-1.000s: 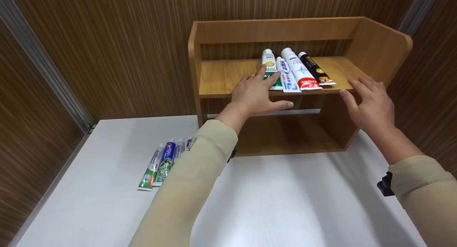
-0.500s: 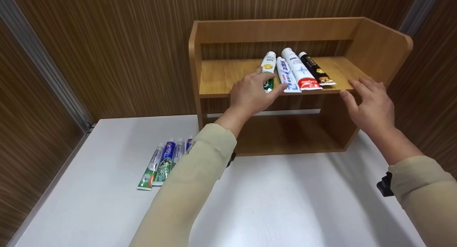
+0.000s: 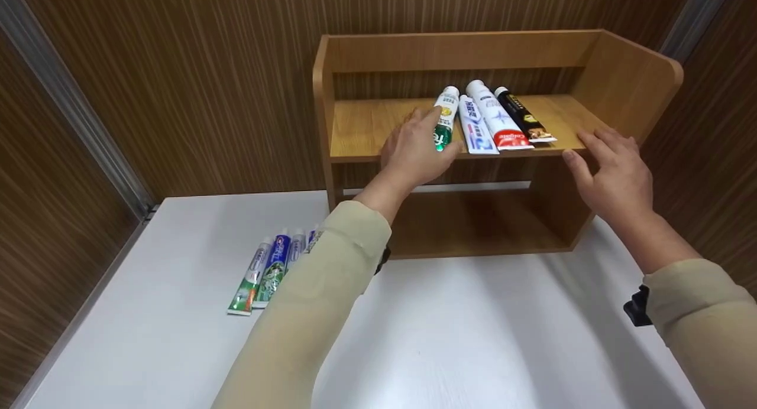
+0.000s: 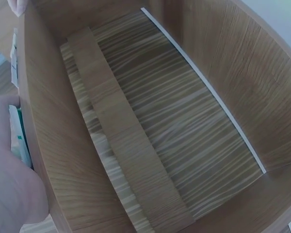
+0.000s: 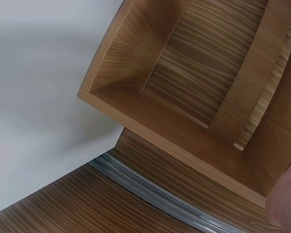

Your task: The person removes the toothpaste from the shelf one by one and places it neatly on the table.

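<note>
My left hand (image 3: 414, 146) holds a white-and-green toothpaste tube (image 3: 451, 101) on the upper board of the wooden shelf (image 3: 364, 125), fingers at its left side and thumb by its lower end. In the left wrist view, part of that tube (image 4: 20, 138) shows past the hand (image 4: 12, 187). To its right lie a slim white-and-blue toothpaste tube (image 3: 478, 128), a red-and-white Colgate tube (image 3: 497, 116) and a black toothpaste tube (image 3: 523, 114). My right hand (image 3: 618, 169) rests with extended fingers on the board's front edge, right of the tubes, holding nothing.
On the white table (image 3: 177, 267), several more toothpaste tubes (image 3: 275, 267) lie side by side, partly hidden by the left sleeve (image 3: 313, 291). The shelf's lower compartment (image 3: 473, 220) is below the hands. Wood-patterned walls (image 3: 207, 101) stand behind and at both sides.
The left hand has closed in on the white-and-green tube. That tube has turned and now leans with its cap to the right. The right hand stays in place.
</note>
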### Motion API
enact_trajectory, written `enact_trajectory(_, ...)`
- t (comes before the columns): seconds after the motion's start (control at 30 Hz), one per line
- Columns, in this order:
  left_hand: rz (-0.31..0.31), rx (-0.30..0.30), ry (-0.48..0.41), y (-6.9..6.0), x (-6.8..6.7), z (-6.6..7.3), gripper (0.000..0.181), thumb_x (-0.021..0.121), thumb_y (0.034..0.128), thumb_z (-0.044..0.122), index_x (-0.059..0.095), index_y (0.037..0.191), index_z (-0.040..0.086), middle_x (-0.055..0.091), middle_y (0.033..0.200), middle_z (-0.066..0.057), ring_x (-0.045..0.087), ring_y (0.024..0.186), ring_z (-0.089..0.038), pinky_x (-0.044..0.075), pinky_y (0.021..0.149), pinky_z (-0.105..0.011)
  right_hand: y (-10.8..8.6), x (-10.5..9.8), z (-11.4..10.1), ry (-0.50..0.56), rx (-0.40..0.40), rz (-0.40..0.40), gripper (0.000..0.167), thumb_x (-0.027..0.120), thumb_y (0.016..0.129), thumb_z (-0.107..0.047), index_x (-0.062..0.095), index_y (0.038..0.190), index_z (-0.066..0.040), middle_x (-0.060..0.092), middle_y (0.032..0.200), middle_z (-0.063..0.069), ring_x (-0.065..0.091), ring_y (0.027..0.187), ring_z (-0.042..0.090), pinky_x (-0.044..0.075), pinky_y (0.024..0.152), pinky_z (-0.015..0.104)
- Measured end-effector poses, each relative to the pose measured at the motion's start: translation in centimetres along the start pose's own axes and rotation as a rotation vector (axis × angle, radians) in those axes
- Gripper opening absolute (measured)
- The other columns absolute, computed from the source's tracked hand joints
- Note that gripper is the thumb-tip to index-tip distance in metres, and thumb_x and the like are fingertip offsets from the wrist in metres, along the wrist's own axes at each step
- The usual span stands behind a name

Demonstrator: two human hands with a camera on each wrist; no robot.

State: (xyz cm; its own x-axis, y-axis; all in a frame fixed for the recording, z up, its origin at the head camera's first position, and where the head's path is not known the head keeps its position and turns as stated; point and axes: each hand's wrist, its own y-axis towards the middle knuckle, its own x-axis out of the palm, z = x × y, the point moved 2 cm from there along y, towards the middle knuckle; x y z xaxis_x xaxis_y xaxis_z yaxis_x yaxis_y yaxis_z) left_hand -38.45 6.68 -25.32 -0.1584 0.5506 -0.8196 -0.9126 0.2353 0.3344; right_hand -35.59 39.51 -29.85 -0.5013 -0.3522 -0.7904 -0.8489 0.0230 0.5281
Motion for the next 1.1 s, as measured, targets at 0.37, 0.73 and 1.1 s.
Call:
enact_trajectory(0.37, -0.069, -0.032, 0.031, 0.0, -0.4, 0.1, 0.075, 0.061, 0.1028, 0.053, 0.038, 0.166, 0.021, 0.061, 0.146, -0.002, 0.054, 0.123, -0.019, 0.037, 0.115, -0.035, 0.0, 0.2, 0.0, 0.001, 0.003, 0.005, 0.063, 0.052, 0.11, -0.048, 0.047, 0.161, -0.01, 0.04, 0.163, 0.026, 0.026, 0.157, 0.044, 0.009, 0.131, 0.053)
enact_trajectory(0.73, -0.023, -0.045, -0.201, -0.5, -0.8, -0.5, 0.068, 0.071, 0.1014, 0.037, 0.047, 0.163, 0.022, 0.063, 0.144, -0.003, 0.059, 0.107, -0.012, 0.05, 0.081, -0.023, 0.2, 0.2, -0.1, 0.003, -0.001, -0.001, 0.064, 0.051, 0.11, -0.049, 0.048, 0.16, -0.009, 0.041, 0.163, 0.026, 0.026, 0.157, 0.043, 0.009, 0.131, 0.053)
enact_trajectory(1.1, 0.012, -0.041, -0.316, -1.1, -1.5, -0.7, 0.064, 0.076, 0.0999, 0.028, 0.052, 0.159, 0.019, 0.064, 0.142, -0.005, 0.06, 0.11, -0.015, 0.053, 0.082, -0.021, 0.6, -0.1, 0.2, -0.011, 0.007, -0.015, 0.065, 0.047, 0.111, -0.051, 0.044, 0.162, -0.011, 0.038, 0.165, 0.025, 0.024, 0.158, 0.043, 0.008, 0.131, 0.053)
